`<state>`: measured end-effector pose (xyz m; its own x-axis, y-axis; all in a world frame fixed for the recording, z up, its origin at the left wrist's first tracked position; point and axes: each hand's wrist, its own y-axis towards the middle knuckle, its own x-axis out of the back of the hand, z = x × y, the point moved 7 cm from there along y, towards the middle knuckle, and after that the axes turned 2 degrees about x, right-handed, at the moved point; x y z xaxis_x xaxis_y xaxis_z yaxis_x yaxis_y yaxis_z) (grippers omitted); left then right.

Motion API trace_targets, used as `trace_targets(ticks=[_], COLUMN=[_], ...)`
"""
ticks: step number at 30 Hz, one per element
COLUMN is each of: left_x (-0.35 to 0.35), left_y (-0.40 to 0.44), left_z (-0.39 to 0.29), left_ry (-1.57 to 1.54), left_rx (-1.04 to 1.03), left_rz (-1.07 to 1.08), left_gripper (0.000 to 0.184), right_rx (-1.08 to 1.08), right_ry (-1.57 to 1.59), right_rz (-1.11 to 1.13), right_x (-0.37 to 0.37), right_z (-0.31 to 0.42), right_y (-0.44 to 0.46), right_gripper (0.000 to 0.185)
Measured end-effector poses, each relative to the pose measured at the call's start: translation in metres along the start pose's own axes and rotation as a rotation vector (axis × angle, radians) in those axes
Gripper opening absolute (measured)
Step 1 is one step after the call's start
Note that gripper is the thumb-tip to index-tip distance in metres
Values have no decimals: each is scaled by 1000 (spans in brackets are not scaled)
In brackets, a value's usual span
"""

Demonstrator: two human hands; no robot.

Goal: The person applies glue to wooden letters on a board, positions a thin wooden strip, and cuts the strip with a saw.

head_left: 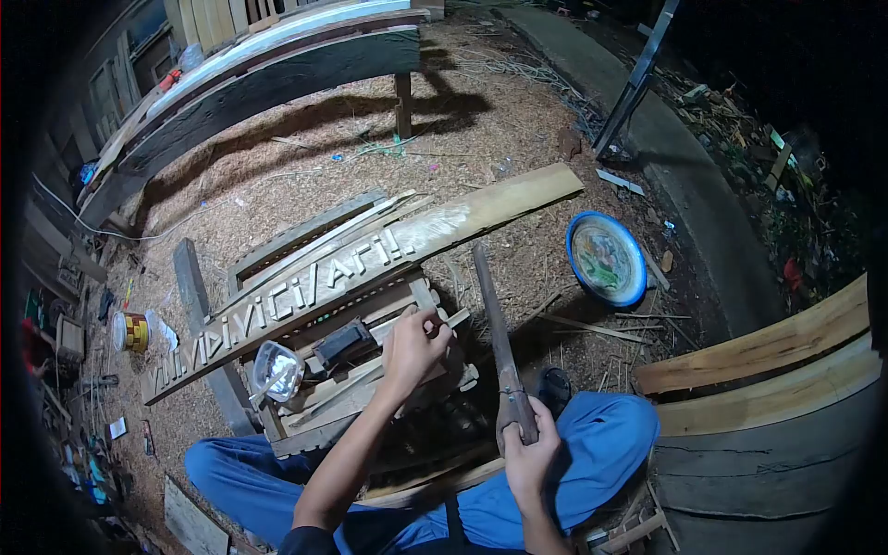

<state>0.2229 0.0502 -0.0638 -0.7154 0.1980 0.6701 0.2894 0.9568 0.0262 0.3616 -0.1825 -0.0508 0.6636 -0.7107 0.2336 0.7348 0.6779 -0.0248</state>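
Note:
My right hand (534, 455) is closed round the wooden handle of a long machete-like blade (497, 319), which points up and away from me. My left hand (413, 349) is raised over a low wooden frame, its fingers curled together; whatever it may hold is too small to name. Beyond it lies a long board (518, 197) with raised letters (324, 280) along its left part. Beside my left hand are a dark block (344, 343) and a clear plastic tub (277, 372) with white stuff inside.
A round blue-rimmed tray (606, 259) lies on the shavings at the right. Large planks (768, 347) are at the lower right. A long workbench (277, 88) stands at the back left. A yellow-patterned can (130, 331) stands at the left.

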Motion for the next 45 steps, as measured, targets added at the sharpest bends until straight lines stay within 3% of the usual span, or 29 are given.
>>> trace_targets(ticks=[12, 23, 29, 36, 41, 45], left_x=[0, -16, -19, -14, -20, -21], left_y=[9, 26, 27, 19, 9, 11], left_z=[3, 40, 40, 20, -1, 7], left_ry=[86, -53, -92, -25, -18, -26], left_rx=[69, -74, 56, -64, 23, -67], left_rz=[38, -16, 109, 29, 80, -54], left_gripper=[27, 23, 27, 23, 23, 21], right_rx=[122, 298, 389, 390, 429, 412], right_ry=[-137, -285, -289, -366, -319, -295], right_rz=[129, 249, 219, 184, 102, 121], right_x=[-14, -32, -35, -38, -25, -26], right_z=[19, 39, 41, 45, 46, 43], right_y=[-17, -41, -42, -45, -35, -31], right_gripper=[45, 50, 52, 50, 47, 46])
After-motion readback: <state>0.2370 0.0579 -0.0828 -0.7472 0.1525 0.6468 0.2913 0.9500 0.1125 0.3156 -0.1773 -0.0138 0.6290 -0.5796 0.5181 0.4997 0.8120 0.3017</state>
